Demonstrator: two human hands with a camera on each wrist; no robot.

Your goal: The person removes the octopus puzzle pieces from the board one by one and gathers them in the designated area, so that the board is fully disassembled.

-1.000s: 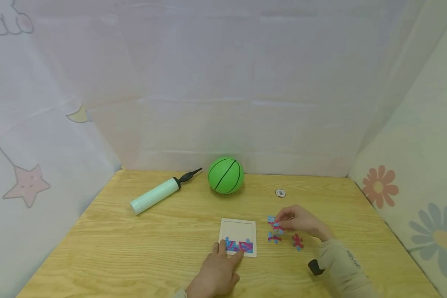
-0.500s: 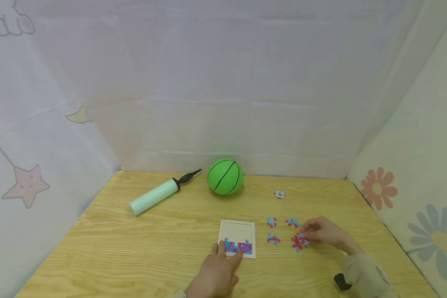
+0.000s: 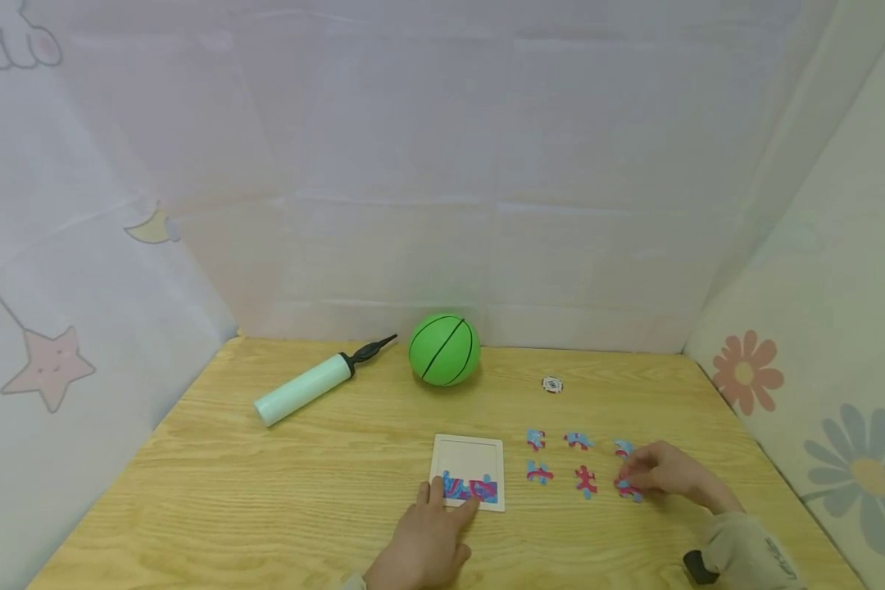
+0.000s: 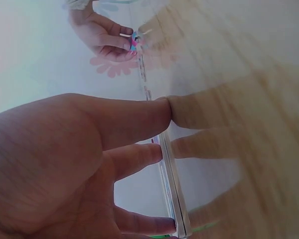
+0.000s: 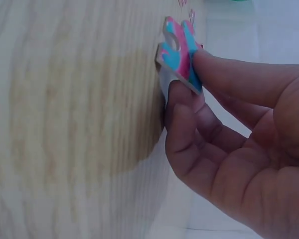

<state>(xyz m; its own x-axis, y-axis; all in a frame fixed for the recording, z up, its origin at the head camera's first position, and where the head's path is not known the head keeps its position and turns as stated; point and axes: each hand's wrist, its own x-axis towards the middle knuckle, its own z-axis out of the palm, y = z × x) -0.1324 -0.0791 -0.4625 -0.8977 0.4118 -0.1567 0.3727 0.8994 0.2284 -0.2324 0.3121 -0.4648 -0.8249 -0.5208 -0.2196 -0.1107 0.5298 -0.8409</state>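
With thumb and fingers, my right hand (image 3: 667, 475) pinches a pink-and-blue jigsaw piece (image 5: 182, 62), tilted just off the table in the right wrist view. Another jigsaw piece (image 3: 624, 448) lies just beyond those fingers, partly covered. To their left are several loose pieces, among them a red one (image 3: 586, 482) and a blue-pink one (image 3: 539, 472). My left hand (image 3: 426, 537) rests its extended fingers on the near edge of a white puzzle tray (image 3: 469, 439). Joined purple-and-blue pieces (image 3: 457, 489) fill the tray's near part; its far part is bare.
At the back stands a green ball (image 3: 444, 350). A pale green hand pump (image 3: 306, 389) with a black nozzle lies to its left. A round white chip (image 3: 552, 384) is behind the loose pieces. Patterned cloth walls (image 3: 391, 246) border the wooden table (image 3: 265, 508).
My right hand has moved rightward from the left-hand loose pieces, leaving one in the back row's middle and another at its right. My left hand stays on the tray.
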